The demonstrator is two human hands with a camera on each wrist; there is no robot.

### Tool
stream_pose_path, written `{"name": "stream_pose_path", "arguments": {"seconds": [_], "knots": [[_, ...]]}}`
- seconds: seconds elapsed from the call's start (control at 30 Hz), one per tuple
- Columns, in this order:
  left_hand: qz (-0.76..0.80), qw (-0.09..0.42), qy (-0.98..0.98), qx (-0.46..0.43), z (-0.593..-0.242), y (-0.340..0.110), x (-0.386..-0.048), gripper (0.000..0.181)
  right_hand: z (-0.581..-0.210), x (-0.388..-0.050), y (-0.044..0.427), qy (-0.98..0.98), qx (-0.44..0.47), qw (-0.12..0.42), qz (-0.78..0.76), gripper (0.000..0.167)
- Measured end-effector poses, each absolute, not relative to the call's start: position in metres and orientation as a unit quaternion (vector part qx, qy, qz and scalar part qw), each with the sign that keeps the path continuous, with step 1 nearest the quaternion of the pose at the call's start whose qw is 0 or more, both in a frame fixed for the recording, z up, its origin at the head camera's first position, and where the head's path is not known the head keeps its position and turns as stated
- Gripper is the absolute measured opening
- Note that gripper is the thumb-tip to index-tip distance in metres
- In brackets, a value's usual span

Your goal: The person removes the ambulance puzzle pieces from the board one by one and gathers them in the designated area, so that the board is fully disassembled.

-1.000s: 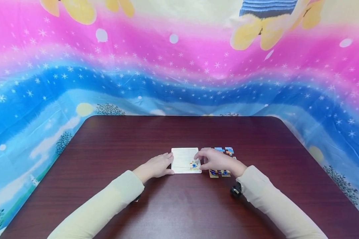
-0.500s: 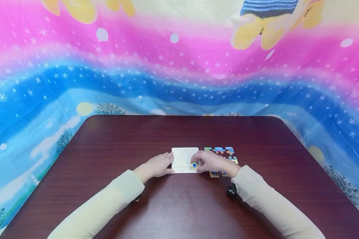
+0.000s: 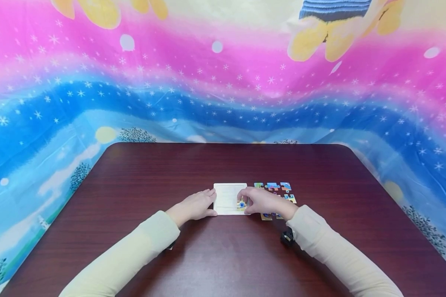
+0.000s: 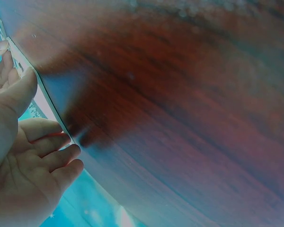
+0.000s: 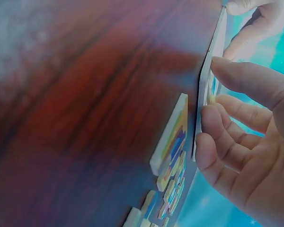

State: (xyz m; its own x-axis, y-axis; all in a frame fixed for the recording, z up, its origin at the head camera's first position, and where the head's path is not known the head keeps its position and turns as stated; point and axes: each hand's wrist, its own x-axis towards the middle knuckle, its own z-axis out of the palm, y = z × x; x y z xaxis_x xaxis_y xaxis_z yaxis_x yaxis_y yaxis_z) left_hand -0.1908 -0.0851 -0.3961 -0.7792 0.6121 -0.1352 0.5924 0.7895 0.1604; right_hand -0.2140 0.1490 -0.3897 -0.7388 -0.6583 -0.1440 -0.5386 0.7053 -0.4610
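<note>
A shallow white puzzle tray (image 3: 226, 199) lies flat on the table. One puzzle piece (image 3: 241, 204), yellow with a blue round shape, sits in its near right corner. My left hand (image 3: 193, 205) rests against the tray's left edge with straight fingers; in the left wrist view, the left hand's fingertips (image 4: 75, 153) touch that edge. My right hand (image 3: 262, 201) bends over the right side, its thumb and index finger either side of the corner piece. In the right wrist view, the right thumb (image 5: 227, 73) is at the tray's rim and the other fingers curl beside it.
Several loose puzzle pieces (image 3: 272, 186) lie to the right of the tray, partly hidden under the right hand and forearm. They also show in the right wrist view, where a nearer piece (image 5: 173, 135) lies beside the tray. A patterned cloth (image 3: 223, 95) hangs behind the dark table (image 3: 163, 165).
My right hand has moved left onto the corner piece, uncovering more loose pieces behind it, and has stayed there over the last half second. The left hand keeps its place.
</note>
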Motion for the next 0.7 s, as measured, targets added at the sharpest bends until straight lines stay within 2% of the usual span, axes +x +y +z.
{"name": "stream_pose_path", "arguments": {"seconds": [0.7], "knots": [[0.056, 0.086, 0.94, 0.325, -0.3952, -0.0851, -0.19, 0.063, -0.3922, -0.2142, 0.1512, 0.91, -0.325, 0.143, -0.213, 0.036]]}}
